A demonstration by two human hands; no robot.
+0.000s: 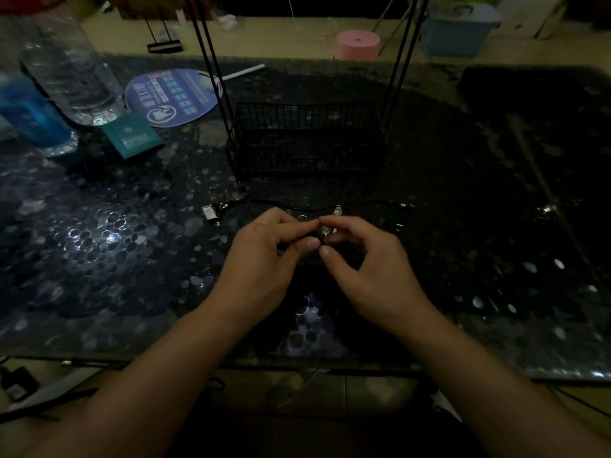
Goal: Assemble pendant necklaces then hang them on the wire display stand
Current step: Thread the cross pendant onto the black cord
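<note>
Both hands, left [264, 249] and right [360, 256], meet with curled fingers pinching a small silvery pendant [325, 231] between them.

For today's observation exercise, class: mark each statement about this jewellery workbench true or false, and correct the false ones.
1. Both hands pinch a small silver pendant between them. True.
2. The wire basket sits behind the hands. True.
3. The round printed fan lies at the right of the table. False: it lies at the left, behind the green packet.
4. The left hand rests flat on the table. False: its fingers are curled, meeting the right hand.
</note>
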